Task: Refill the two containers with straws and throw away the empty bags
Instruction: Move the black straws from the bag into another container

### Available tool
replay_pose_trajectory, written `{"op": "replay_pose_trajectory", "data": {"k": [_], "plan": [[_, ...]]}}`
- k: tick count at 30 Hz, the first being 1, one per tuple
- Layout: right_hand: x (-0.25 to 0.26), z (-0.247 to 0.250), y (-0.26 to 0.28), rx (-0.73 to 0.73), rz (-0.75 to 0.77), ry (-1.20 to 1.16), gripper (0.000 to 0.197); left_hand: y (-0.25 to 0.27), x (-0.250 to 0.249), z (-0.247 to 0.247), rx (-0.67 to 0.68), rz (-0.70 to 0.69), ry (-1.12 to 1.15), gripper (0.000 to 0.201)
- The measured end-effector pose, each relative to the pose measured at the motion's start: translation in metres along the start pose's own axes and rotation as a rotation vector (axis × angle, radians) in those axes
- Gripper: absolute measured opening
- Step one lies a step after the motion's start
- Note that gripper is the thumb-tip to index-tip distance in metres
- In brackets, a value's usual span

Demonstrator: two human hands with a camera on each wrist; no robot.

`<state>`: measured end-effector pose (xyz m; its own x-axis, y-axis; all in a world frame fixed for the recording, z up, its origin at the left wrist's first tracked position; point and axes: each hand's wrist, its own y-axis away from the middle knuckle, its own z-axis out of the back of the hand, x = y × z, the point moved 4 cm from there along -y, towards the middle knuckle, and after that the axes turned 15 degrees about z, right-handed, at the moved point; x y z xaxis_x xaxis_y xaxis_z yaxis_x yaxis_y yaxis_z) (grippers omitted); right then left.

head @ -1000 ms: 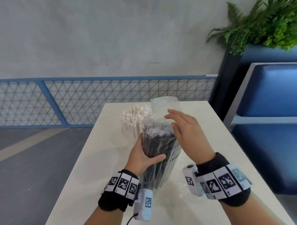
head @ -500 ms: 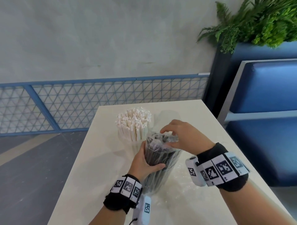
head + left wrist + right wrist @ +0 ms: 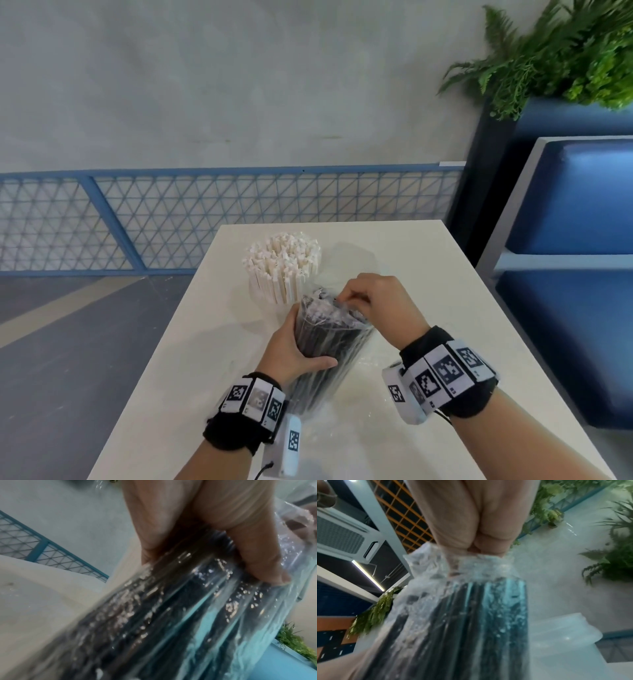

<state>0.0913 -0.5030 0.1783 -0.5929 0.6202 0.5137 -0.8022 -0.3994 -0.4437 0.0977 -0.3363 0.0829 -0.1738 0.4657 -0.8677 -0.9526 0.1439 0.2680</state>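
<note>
A clear plastic bag of black straws (image 3: pixel 327 346) stands tilted on the white table (image 3: pixel 191 377). My left hand (image 3: pixel 294 349) wraps round its middle, thumb across the front (image 3: pixel 267 566). My right hand (image 3: pixel 370 301) pinches the crumpled top of the bag (image 3: pixel 471 563) with curled fingers. The bag's plastic (image 3: pixel 188 615) shines over the dark straws (image 3: pixel 471 622). Behind stands a clear container packed with white paper-wrapped straws (image 3: pixel 282 265). A second clear container (image 3: pixel 356 260) stands beside it, behind my right hand; its rim (image 3: pixel 565 627) shows in the right wrist view.
A blue mesh fence (image 3: pixel 205 212) runs behind the table's far edge. A blue bench seat (image 3: pixel 575 246) and a dark planter with green ferns (image 3: pixel 548 51) stand to the right. Grey floor (image 3: pixel 68 359) lies left of the table.
My right hand came down from the upright bag top and now pinches the crumpled plastic at the straw tips. The bag top has folded down. My left hand keeps its grip.
</note>
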Motion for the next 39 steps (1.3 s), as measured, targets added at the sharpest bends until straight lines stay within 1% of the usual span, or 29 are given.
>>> {"op": "replay_pose_trajectory", "data": {"k": [3,5,8,11,16,18,19,21,23,25,27,30,34,37,39], "plan": [[-0.004,0.003,-0.002,-0.056,0.011,0.004,0.013,-0.001,-0.003,-0.001,-0.023,-0.001,-0.021,0.109],[-0.005,0.01,-0.005,-0.129,0.028,0.001,0.015,-0.001,-0.003,-0.001,-0.036,0.014,-0.034,0.112],[-0.005,0.023,-0.01,-0.232,0.063,-0.002,0.015,-0.003,0.002,-0.003,-0.043,0.039,-0.047,0.112],[-0.002,0.038,-0.018,-0.29,0.115,0.032,0.013,-0.004,0.005,-0.003,-0.045,0.08,-0.043,0.115],[0.006,0.063,-0.033,-0.375,0.17,0.026,0.011,-0.001,0.007,-0.001,-0.052,0.093,0.02,0.104],[0.01,0.067,-0.033,-0.392,0.176,-0.002,0.011,-0.002,0.011,-0.001,-0.06,0.101,0.026,0.104],[0.012,0.068,-0.032,-0.425,0.178,-0.014,0.01,-0.002,0.012,0.0,-0.062,0.107,0.032,0.105],[0.014,0.067,-0.023,-0.533,0.152,-0.049,0.009,-0.003,0.015,0.001,-0.06,0.118,0.062,0.108],[0.01,0.055,-0.007,-0.609,0.063,-0.099,0.019,-0.002,0.017,0.002,-0.061,0.122,0.086,0.116],[0.007,0.034,0.012,-0.59,-0.04,-0.155,0.033,-0.003,0.018,0.002,-0.068,0.117,0.102,0.124],[0.006,0.012,0.024,-0.549,-0.108,-0.24,0.043,-0.003,0.019,0.001,-0.069,0.114,0.114,0.127],[0.003,-0.005,0.029,-0.535,-0.183,-0.292,0.053,-0.003,0.018,-0.001,-0.052,0.089,0.129,0.118],[-0.003,-0.008,0.021,-0.461,-0.223,-0.21,0.05,-0.003,0.02,-0.001,-0.027,0.087,0.143,0.111],[-0.007,-0.009,0.014,-0.382,-0.245,-0.214,0.061,-0.005,0.017,0.003,-0.016,0.073,0.132,0.1],[-0.008,-0.01,0.01,-0.362,-0.273,-0.267,0.065,-0.006,0.012,0.007,-0.001,0.049,0.122,0.094]]}}
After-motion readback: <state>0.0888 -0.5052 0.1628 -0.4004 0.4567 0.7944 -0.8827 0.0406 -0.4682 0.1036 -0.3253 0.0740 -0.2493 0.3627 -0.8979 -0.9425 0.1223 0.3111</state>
